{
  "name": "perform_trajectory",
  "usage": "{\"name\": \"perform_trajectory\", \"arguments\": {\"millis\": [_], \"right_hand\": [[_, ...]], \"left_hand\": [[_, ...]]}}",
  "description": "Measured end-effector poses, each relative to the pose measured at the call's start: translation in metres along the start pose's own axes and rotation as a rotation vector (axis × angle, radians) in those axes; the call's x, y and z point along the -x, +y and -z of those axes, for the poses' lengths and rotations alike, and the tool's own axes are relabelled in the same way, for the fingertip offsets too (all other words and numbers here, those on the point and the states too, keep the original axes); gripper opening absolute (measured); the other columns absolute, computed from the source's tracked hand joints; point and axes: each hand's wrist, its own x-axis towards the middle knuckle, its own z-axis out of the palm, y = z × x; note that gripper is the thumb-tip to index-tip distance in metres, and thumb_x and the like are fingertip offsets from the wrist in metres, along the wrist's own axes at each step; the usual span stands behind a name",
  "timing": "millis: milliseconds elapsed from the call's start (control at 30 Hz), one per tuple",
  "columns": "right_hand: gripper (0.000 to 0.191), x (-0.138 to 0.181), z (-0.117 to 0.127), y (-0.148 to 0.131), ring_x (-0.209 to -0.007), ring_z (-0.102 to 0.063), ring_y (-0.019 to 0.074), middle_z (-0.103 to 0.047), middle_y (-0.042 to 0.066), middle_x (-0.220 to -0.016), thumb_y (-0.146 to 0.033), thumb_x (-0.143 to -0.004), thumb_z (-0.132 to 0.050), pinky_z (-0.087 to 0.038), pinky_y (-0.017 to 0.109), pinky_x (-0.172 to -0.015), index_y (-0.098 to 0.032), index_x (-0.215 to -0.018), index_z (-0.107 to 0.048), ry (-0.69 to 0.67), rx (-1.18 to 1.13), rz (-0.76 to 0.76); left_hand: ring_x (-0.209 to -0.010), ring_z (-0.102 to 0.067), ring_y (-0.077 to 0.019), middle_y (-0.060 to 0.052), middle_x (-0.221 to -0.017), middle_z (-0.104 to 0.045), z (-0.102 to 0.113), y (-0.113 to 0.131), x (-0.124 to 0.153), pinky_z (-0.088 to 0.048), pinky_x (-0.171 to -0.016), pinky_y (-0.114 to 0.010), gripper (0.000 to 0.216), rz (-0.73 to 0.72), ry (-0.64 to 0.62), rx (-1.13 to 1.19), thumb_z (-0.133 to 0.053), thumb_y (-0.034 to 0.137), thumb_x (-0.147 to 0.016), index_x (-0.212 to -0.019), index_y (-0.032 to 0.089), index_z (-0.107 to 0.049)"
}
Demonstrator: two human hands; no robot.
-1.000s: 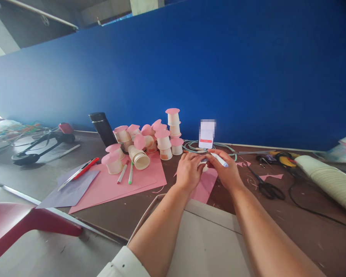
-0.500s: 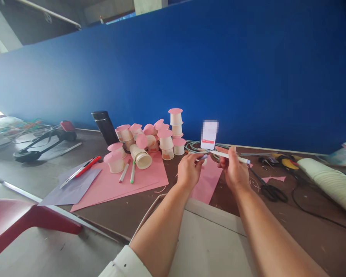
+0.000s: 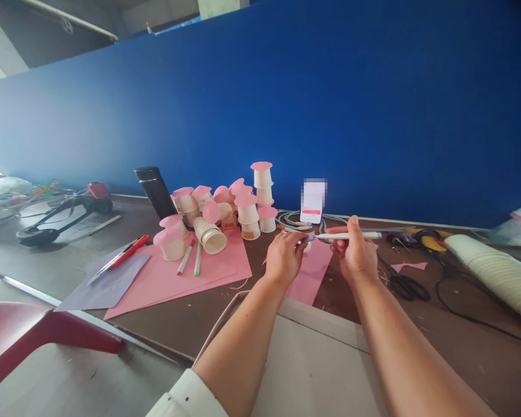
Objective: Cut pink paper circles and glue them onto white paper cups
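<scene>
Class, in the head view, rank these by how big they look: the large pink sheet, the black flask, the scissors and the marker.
1. Pink sheet
2. Flask and scissors: look alike, left unranked
3. Marker: long but thin, smallest

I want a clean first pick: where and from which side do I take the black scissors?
By the handle loops: the black scissors lie flat, loops at the near end, blades pointing away and left. Come from the near side with the right hand, which now holds a white marker.
</scene>
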Motion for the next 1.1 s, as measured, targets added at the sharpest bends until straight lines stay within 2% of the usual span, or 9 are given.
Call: {"name": "perform_trajectory", "arguments": {"millis": [167, 300, 467, 633, 900, 1000, 1100], "right_hand": [[0.058, 0.0034, 0.0002, 0.0028, -0.045, -0.045, 0.0114, -0.042, -0.003, -0.045, -0.068, -0.084, -0.053, -0.038, 0.026, -0.047, -0.015, -0.068, -0.072, -0.073, 0.207, 0.048], [0.056, 0.0039, -0.0012, 0.0003, -0.045, -0.043, 0.0109, -0.045, -0.002, -0.045, -0.067, -0.083, -0.055, -0.037, 0.026, -0.047, -0.015, -0.07, -0.074, -0.102, 0.274, 0.01], [0.052, 0.0, 0.0015, -0.0003, -0.042, -0.04, 0.0114, -0.037, -0.005, -0.042, -0.063, -0.082, -0.056, -0.037, 0.027, -0.043, -0.015, -0.079, -0.075, -0.144, 0.233, -0.088], [0.042, 0.0013, 0.0011, -0.0024, -0.042, -0.035, 0.0107, -0.029, -0.007, -0.044, -0.054, -0.081, -0.057, -0.036, 0.026, -0.042, -0.015, -0.075, -0.074, -0.132, 0.175, -0.164], [0.037, 0.0014, 0.0005, 0.0015, -0.041, -0.034, 0.0105, -0.033, -0.005, -0.042, -0.048, -0.081, -0.056, -0.031, 0.025, -0.039, -0.016, -0.071, -0.073, -0.071, 0.188, -0.251], [0.036, 0.0013, 0.0009, 0.0052, -0.041, -0.033, 0.0107, -0.03, -0.006, -0.041, -0.047, -0.08, -0.056, -0.032, 0.025, -0.039, -0.016, -0.071, -0.072, -0.084, 0.185, -0.249], [0.036, 0.0029, -0.0008, 0.0045, -0.042, -0.038, 0.012, -0.034, -0.005, -0.042, -0.048, -0.081, -0.056, -0.037, 0.026, -0.041, -0.017, -0.071, -0.072, -0.09, 0.242, -0.232]], "left_hand": [[-0.094, -0.062, -0.02, -0.005, -0.098, -0.073, -0.0007, 0.0001, 0.0006, -0.046, -0.093, -0.035, 0.02, -0.092, -0.023, -0.016, -0.061, 0.016, -0.086, -0.101, 0.024, -0.071], [-0.096, -0.061, -0.021, -0.006, -0.097, -0.073, -0.0014, -0.0021, 0.0005, -0.046, -0.091, -0.035, 0.019, -0.125, -0.044, -0.015, -0.063, 0.015, -0.084, -0.1, 0.023, -0.071], [-0.093, -0.062, -0.0213, -0.006, -0.096, -0.074, -0.002, -0.0023, 0.0009, -0.047, -0.086, -0.034, 0.015, -0.117, -0.069, 0.023, -0.065, 0.018, -0.084, -0.096, 0.022, -0.073], [-0.091, -0.063, -0.0213, -0.007, -0.095, -0.073, -0.0032, -0.0003, 0.0024, -0.047, -0.086, -0.034, 0.016, -0.151, -0.086, 0.023, -0.061, 0.021, -0.087, -0.096, 0.023, -0.074], [-0.091, -0.064, -0.0208, -0.006, -0.093, -0.073, -0.0064, 0.0025, 0.0043, -0.047, -0.086, -0.033, 0.019, -0.142, -0.191, -0.034, -0.058, 0.022, -0.089, -0.099, 0.023, -0.074], [-0.091, -0.063, -0.021, -0.006, -0.093, -0.073, -0.0078, 0.0013, 0.0047, -0.047, -0.085, -0.032, 0.019, -0.112, -0.189, -0.061, -0.058, 0.021, -0.088, -0.099, 0.024, -0.074], [-0.089, -0.064, -0.0216, -0.007, -0.093, -0.073, -0.0086, -0.0005, 0.003, -0.048, -0.084, -0.033, 0.018, -0.106, -0.195, -0.069, -0.06, 0.023, -0.088, -0.098, 0.022, -0.074]]}}
